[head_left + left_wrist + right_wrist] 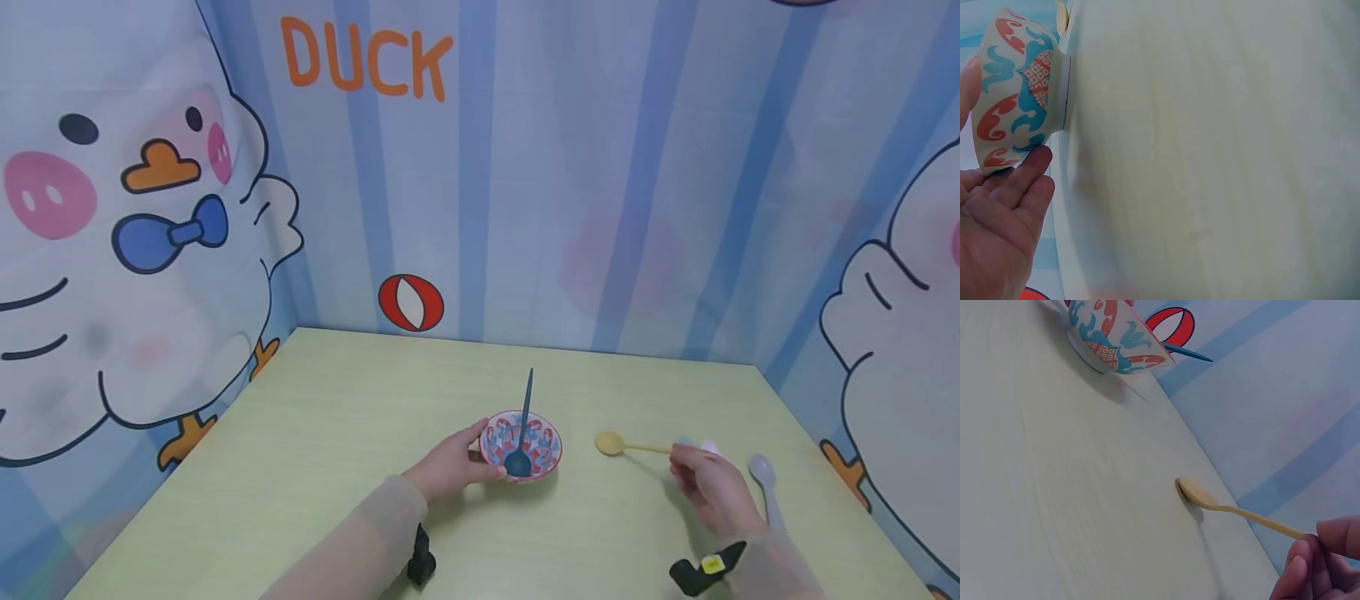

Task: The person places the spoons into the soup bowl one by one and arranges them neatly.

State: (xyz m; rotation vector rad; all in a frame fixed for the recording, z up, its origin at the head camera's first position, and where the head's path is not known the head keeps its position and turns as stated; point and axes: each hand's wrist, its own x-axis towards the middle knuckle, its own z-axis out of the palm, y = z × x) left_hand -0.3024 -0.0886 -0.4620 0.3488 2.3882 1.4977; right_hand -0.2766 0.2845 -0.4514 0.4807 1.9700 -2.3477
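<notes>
A small bowl [534,442] with a red and blue pattern stands mid-table, a dark blue spoon [522,427] leaning inside it. My left hand [452,463] holds the bowl's near left side; in the left wrist view its fingers [1030,176] touch the bowl [1017,94] wall. My right hand [711,487] pinches the handle end of a yellow spoon [622,446] whose head lies on the table right of the bowl. In the right wrist view the yellow spoon [1222,504] runs to my fingertips [1313,562], with the bowl [1113,334] farther off.
A pale lilac spoon [767,485] lies on the table [315,467] right of my right hand, and something pink and light blue shows just behind that hand. Cartoon duck walls [525,183] close in the back and both sides.
</notes>
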